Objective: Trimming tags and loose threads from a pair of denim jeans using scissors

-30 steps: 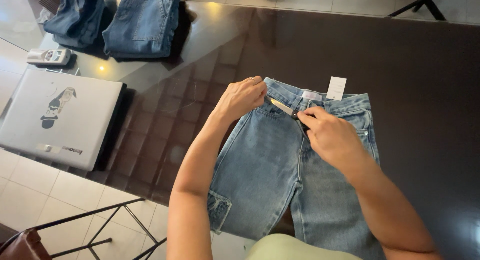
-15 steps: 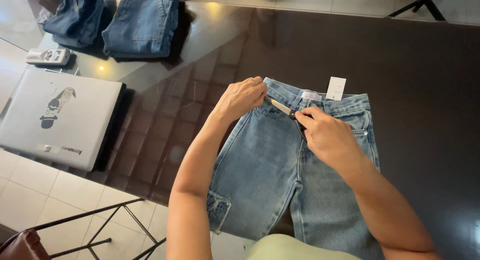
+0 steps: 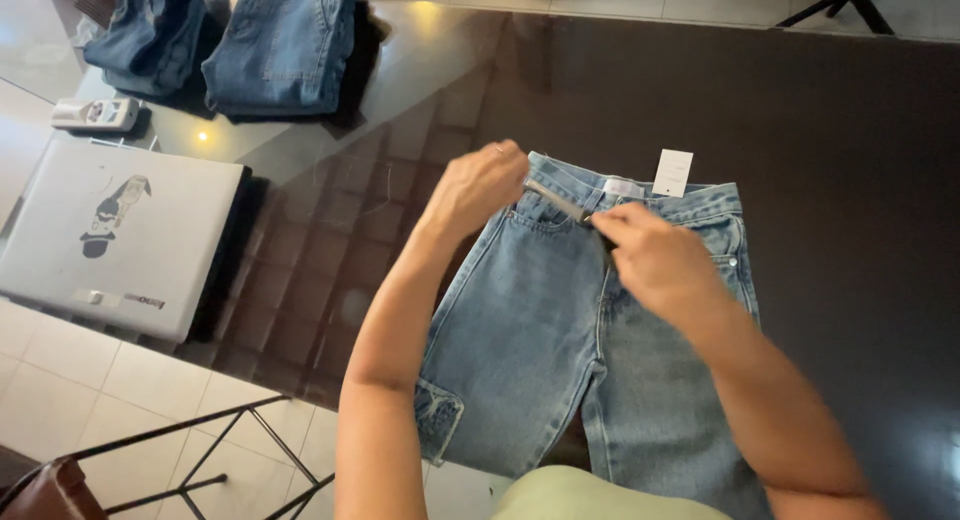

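Observation:
A pair of light blue jeans (image 3: 530, 350) lies flat on the dark glass table (image 3: 840, 160), waistband away from me. A white paper tag (image 3: 673, 172) sticks up from the waistband. My left hand (image 3: 480, 185) pinches the waistband at its left front. My right hand (image 3: 655, 260) grips the fly area near the middle of the waistband. Between the two hands a strip of the waistband is pulled taut.
A closed grey laptop (image 3: 115, 235) sits at the table's left edge, with a small white device (image 3: 97, 113) behind it. Two piles of folded darker jeans (image 3: 285, 40) lie at the far left. A metal chair frame (image 3: 190, 460) stands on the tiled floor below.
Both hands stay at the waistband. The left hand has lifted slightly and the right hand has shifted a little along the fly.

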